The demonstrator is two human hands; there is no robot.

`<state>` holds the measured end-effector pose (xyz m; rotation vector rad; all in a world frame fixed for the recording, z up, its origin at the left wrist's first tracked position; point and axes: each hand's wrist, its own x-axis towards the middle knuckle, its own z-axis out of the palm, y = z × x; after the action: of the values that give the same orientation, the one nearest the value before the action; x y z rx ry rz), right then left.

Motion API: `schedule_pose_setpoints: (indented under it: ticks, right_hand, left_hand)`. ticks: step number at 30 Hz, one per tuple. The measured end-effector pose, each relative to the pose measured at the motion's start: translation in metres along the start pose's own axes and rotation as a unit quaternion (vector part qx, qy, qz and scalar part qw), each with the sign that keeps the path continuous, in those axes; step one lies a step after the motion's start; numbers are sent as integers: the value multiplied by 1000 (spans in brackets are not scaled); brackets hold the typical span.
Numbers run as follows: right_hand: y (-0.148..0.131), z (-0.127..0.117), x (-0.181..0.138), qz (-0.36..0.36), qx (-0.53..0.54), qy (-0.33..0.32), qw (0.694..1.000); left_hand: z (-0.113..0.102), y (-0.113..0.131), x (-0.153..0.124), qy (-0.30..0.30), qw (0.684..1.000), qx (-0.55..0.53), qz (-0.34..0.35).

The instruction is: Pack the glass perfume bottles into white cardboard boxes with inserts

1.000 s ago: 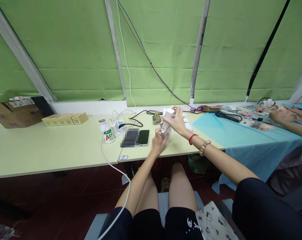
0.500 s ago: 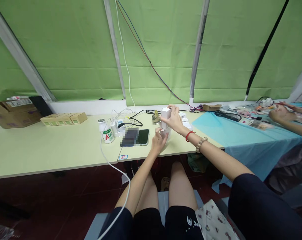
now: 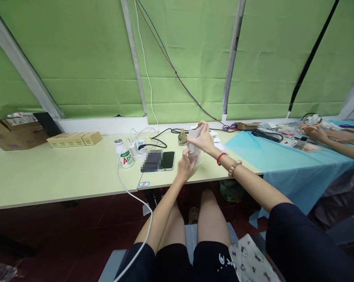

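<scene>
A tall white box [image 3: 194, 133] stands upright just over the table, gripped by both hands. My left hand [image 3: 186, 167] closes around its lower part, thumb and fingers on either side. Higher up, my right hand [image 3: 204, 139] holds the upper part from the right, with its fingers over the top edge. A seam or gap shows between the upper and lower parts; whether they are separate pieces I cannot tell. Behind the box stands a small yellowish glass bottle [image 3: 182, 138]. Flat white pieces [image 3: 219, 144] lie to the right, partly hidden by my right hand.
Left of my hands lie a phone [image 3: 168, 160], a white bottle [image 3: 126, 159], and a power strip [image 3: 140, 147] with cables. Small tan boxes [image 3: 74, 140] and a cardboard carton [image 3: 18, 133] sit further left. A co-worker's hands [image 3: 322, 134] are over a blue-covered table [image 3: 253, 150].
My hands stay at the white box; the right hand has shifted very slightly. The co-worker's hands at the right have moved a little to the left.
</scene>
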<state>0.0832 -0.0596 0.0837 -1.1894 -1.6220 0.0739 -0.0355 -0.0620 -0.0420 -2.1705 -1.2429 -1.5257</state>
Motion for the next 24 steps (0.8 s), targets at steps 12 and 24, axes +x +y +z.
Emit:
schedule_pose_setpoints:
  ticks: [12, 24]
  right_hand:
    - [8, -8, 2, 4, 4, -92, 996]
    - [25, 3, -6, -36, 119, -28, 992]
  left_hand:
    - [-3, 4, 1, -23, 999, -1, -33]
    - [-2, 5, 2, -28, 998, -27, -57]
